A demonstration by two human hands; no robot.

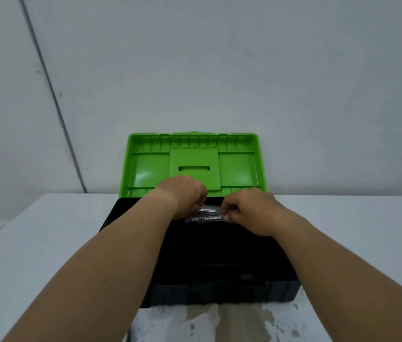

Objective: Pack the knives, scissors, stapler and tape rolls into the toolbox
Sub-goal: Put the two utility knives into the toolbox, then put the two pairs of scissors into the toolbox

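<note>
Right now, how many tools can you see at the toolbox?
1: a clear-bodied tool, held by both hands over the open toolbox. Others may lie hidden in its dark interior.

Toolbox (pixel 219 280) at the centre of the table (pixel 34 243), which runs to a wall (pixel 219 58) at 12 o'clock. Open lid (pixel 192 164) stands upright at the box's 12 o'clock edge. Left hand (pixel 182 196) at 11 o'clock and right hand (pixel 249 211) at 1 o'clock of the box's middle, both over its far interior. A small ridged item (pixel 206 217) lies between the hands, touching both. Forearms enter from 7 and 5 o'clock.
</note>
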